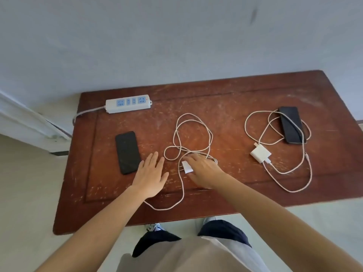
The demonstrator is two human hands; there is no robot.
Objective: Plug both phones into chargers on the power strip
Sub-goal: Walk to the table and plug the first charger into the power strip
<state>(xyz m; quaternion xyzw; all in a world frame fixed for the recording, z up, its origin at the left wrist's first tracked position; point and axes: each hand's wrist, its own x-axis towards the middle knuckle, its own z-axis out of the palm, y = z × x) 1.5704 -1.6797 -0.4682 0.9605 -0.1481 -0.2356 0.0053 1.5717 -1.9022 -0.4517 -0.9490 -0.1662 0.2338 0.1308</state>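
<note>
A white power strip [128, 103] with blue sockets lies at the table's far left, nothing plugged into it. One black phone [127, 152] lies screen-up left of centre. My left hand [151, 175] rests flat and open just right of it, holding nothing. My right hand [204, 171] curls over a small white charger [186, 167], its prongs pointing left; its white cable [193, 132] loops behind and runs toward the front edge. A second black phone [290, 124] lies at the right under the loops of another cable [255, 122], with a second white charger [260, 154] beside it.
The worn red-brown wooden table [225, 95] stands against a pale blue wall. The strip's cord [84, 112] drops off the left edge. My legs and shoes show below the front edge, on a light floor.
</note>
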